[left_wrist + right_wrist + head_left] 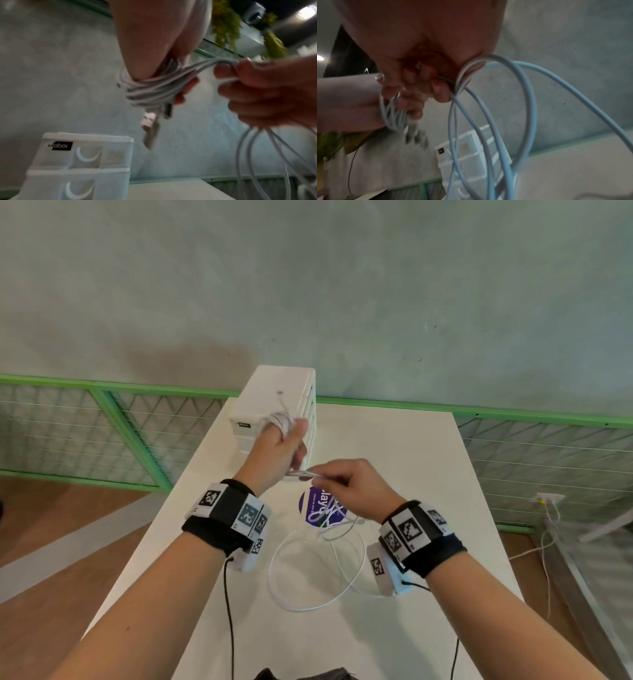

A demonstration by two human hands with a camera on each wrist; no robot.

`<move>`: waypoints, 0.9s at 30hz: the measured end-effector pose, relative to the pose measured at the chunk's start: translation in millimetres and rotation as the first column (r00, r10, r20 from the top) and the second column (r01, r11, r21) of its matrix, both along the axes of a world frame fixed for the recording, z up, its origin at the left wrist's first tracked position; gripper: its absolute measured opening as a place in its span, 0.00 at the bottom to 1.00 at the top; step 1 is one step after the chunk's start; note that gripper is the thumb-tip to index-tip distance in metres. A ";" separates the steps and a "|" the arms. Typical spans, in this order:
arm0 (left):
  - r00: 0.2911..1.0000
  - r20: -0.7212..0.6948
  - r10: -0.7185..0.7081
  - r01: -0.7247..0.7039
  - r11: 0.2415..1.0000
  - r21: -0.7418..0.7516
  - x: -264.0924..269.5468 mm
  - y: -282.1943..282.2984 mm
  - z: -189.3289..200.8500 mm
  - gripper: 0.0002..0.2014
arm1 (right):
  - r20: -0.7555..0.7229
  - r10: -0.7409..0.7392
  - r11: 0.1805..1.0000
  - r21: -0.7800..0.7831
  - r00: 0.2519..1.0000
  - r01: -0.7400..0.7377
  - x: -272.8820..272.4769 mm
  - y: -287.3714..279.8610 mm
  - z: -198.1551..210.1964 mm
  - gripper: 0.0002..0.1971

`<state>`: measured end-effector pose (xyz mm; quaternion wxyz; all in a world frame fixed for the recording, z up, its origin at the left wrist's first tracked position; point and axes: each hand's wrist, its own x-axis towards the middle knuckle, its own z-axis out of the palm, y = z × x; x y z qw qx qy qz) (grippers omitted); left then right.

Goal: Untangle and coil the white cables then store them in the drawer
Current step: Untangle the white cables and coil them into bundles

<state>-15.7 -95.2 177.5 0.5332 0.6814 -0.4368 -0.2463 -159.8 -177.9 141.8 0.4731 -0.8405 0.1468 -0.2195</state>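
My left hand (286, 440) is raised in front of the white drawer unit (274, 402), and several turns of white cable (281, 421) are wound round its fingers (154, 89). Two plug ends (150, 124) dangle below the coil. My right hand (346, 484) pinches the strands (305, 473) that run from the coil (214, 63). The loose rest of the cables (318, 570) hangs from that hand in wide loops (496, 108) down to the white table (428, 474).
A round purple sticker (320, 506) lies on the table under the tangle. The drawer unit (82, 162) stands at the table's far edge, its drawers shut. Behind runs a green mesh fence (113, 422). Another white lead (548, 542) hangs off to the right.
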 end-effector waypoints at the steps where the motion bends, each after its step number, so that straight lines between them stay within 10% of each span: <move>1: 0.996 0.056 -0.067 0.060 0.991 0.119 -2.8 0.8 -0.5 0.22 | 0.031 0.005 1.000 -0.016 1.000 -0.005 0.9 -4.2 7.4 0.08; 8: 0.946 -0.204 -0.251 0.310 0.884 0.350 -13.4 7.4 12.6 0.26 | 0.082 -0.145 0.988 -0.046 0.986 0.149 -0.2 -25.8 20.4 0.19; 13: 0.990 -0.138 -0.030 0.063 0.967 0.248 -0.5 13.6 21.1 0.11 | 0.003 -0.223 0.969 -0.106 0.975 0.222 -19.6 -46.2 -6.5 0.09; 17: 0.966 -0.217 0.138 -0.123 0.989 0.082 11.9 12.9 26.5 0.18 | 0.034 -0.349 0.929 0.141 0.937 0.341 -29.7 -47.5 -23.8 0.09; 27: 0.919 -0.310 0.243 -0.263 0.965 -0.022 14.1 20.9 26.6 0.08 | -0.078 -0.625 0.757 0.183 0.776 0.628 -44.3 -67.4 -46.4 0.12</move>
